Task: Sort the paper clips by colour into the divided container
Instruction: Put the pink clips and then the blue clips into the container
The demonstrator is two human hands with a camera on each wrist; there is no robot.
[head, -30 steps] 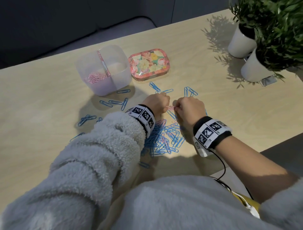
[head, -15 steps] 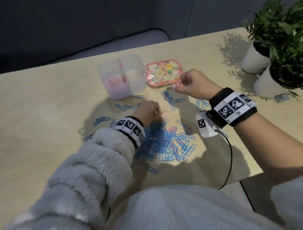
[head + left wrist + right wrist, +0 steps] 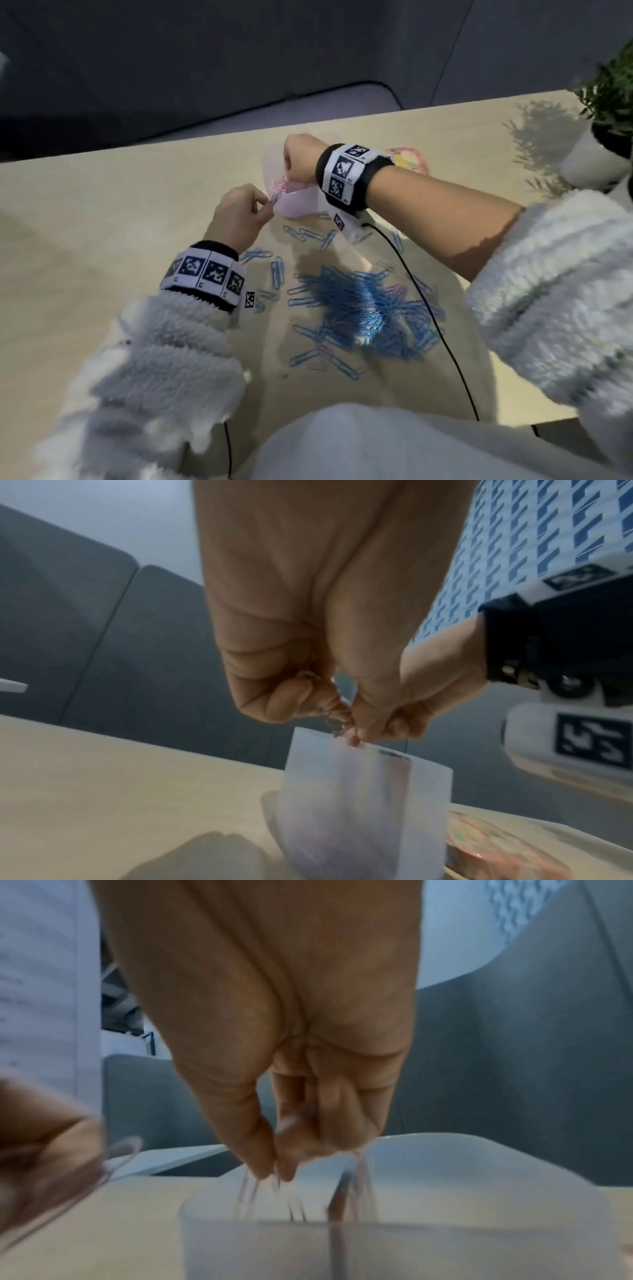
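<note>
The translucent divided container point(image 3: 297, 205) stands at the table's far middle, with pink clips point(image 3: 289, 186) in its left compartment. My right hand point(image 3: 288, 174) hovers over it, and its thumb and forefinger pinch a pink paper clip point(image 3: 248, 1188) that hangs just left of the divider point(image 3: 337, 1215). My left hand point(image 3: 270, 202) is at the container's near left rim and pinches another pink clip point(image 3: 275, 198), which the left wrist view shows just above the rim point(image 3: 346, 729). A pile of mostly blue clips point(image 3: 359, 308) lies nearer to me.
Loose blue clips point(image 3: 310, 236) are scattered between the pile and the container. A floral tin point(image 3: 412, 161) lies to the right of the container, partly behind my right wrist. Potted plants point(image 3: 606, 113) stand at the far right. A black cable point(image 3: 428, 308) crosses the pile.
Both hands left the pile. The right hand swung left from near the tin to above the container. The left hand rose to the container's rim with a pink clip.
</note>
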